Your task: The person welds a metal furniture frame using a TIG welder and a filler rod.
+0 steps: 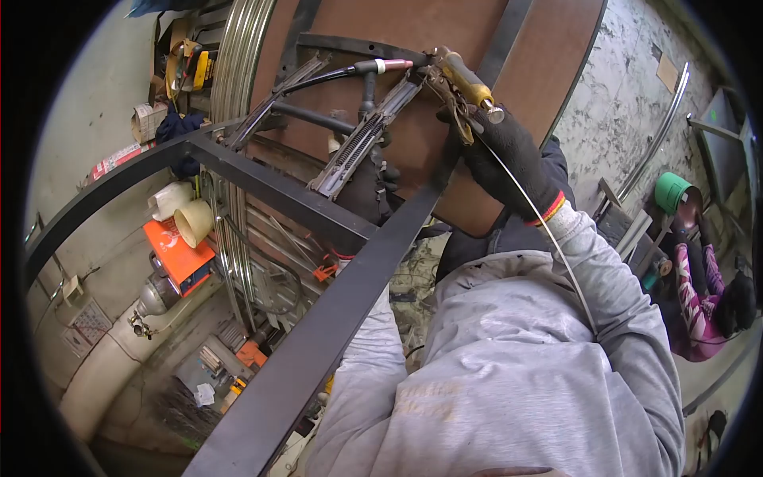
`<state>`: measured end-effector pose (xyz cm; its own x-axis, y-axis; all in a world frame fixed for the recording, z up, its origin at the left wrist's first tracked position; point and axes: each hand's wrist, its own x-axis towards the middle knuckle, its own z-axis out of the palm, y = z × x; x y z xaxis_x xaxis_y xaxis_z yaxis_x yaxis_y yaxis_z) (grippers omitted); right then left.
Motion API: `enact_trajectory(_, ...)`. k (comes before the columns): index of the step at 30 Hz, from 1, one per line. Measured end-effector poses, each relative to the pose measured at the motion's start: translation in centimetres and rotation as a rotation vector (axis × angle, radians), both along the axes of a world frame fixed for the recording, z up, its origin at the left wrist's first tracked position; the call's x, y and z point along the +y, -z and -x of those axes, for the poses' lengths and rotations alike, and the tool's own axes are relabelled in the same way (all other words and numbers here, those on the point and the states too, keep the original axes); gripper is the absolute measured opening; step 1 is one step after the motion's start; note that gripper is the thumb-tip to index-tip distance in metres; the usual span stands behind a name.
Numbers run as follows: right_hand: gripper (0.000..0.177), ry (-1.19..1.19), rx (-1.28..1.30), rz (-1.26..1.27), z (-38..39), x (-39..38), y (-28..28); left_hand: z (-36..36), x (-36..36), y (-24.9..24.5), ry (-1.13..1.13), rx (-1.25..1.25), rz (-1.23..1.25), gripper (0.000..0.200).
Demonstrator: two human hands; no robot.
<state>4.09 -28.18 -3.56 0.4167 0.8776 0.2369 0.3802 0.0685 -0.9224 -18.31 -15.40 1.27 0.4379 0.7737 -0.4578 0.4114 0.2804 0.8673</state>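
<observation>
My left hand point(370, 187), in a black glove, closes around the upright handle of a TIG torch point(367, 89). A metal bracket with a spring point(362, 141) partly covers this hand. The torch's pink nozzle points toward rusty metal pieces, close to a yellow-handled metal tool point(465, 77). My right hand point(517, 163), also gloved, is closed on a thin welding rod point(556, 246) whose long end trails down over my sleeve. Its fingers are right beside the rusty metal. A black steel frame point(318, 334) crosses in front of my left arm.
A brown panel point(401, 24) lies beneath the work. Bundled shiny tubes point(242, 56) are at the upper left. An orange box point(176, 250) and a gas cylinder point(157, 298) stand at the left. At the far right, another person point(707, 310) is near a green container point(674, 193).
</observation>
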Motion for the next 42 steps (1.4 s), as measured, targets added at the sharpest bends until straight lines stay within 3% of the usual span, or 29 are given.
enact_trajectory(8,0.052,-0.005,-0.244,-0.081,-0.2,-0.4,0.2,-1.7,-0.1,-0.1,-0.171,-0.131,0.116,0.04)
enact_trajectory(13,0.054,-0.016,-0.285,-0.036,-0.3,-0.7,-0.7,-1.9,-0.8,-1.4,-0.151,0.042,0.02,0.04)
enact_trajectory(22,0.05,-0.04,-0.184,-0.032,-0.4,-2.0,-0.4,-2.0,-1.1,-1.2,-0.172,-0.005,-0.022,0.039)
enact_trajectory(25,0.047,-0.13,-0.104,-0.027,-1.8,-3.8,-0.9,-0.9,-0.4,-0.5,-0.191,-0.106,0.159,0.041)
enact_trajectory(29,0.034,-0.17,-0.106,-0.092,-3.8,-7.0,-1.4,1.2,0.3,0.7,-0.226,0.028,0.104,0.044)
enact_trajectory(31,0.026,-0.046,0.475,0.13,-4.4,-8.7,-1.7,2.9,1.0,2.0,-0.215,0.076,0.122,0.046)
enact_trajectory(32,0.022,-0.041,-0.048,-0.055,-5.7,-8.8,-1.1,3.8,1.2,2.7,-0.212,0.097,0.133,0.047)
enact_trajectory(34,0.022,0.016,-0.012,-0.053,-7.0,-9.2,-1.5,5.2,0.9,4.3,-0.223,0.103,0.145,0.048)
enact_trajectory(35,0.022,0.082,0.038,-0.051,-7.7,-9.2,-2.0,6.0,0.1,5.1,-0.147,0.156,-0.022,0.048)
enact_trajectory(36,0.025,0.066,0.259,-0.035,-8.2,-9.1,-2.7,7.0,-0.1,5.6,-0.073,0.21,-0.189,0.048)
enact_trajectory(37,0.023,0.105,0.162,-0.019,-9.2,-8.4,-2.9,8.3,-0.8,6.2,-0.002,0.269,-0.356,0.047)
enact_trajectory(40,0.028,-0.079,0.321,-0.073,-12.8,-5.6,-3.8,10.0,-1.0,9.3,0.207,0.469,-0.849,0.047)
enact_trajectory(41,0.028,-0.103,0.313,-0.071,-13.9,-4.4,-4.4,14.9,-7.5,6.8,0.277,0.543,-1.009,0.047)
enact_trajectory(42,0.03,-0.168,0.32,-0.07,-14.9,-3.2,-5.0,15.3,-8.6,7.6,0.347,0.622,-1.166,0.047)
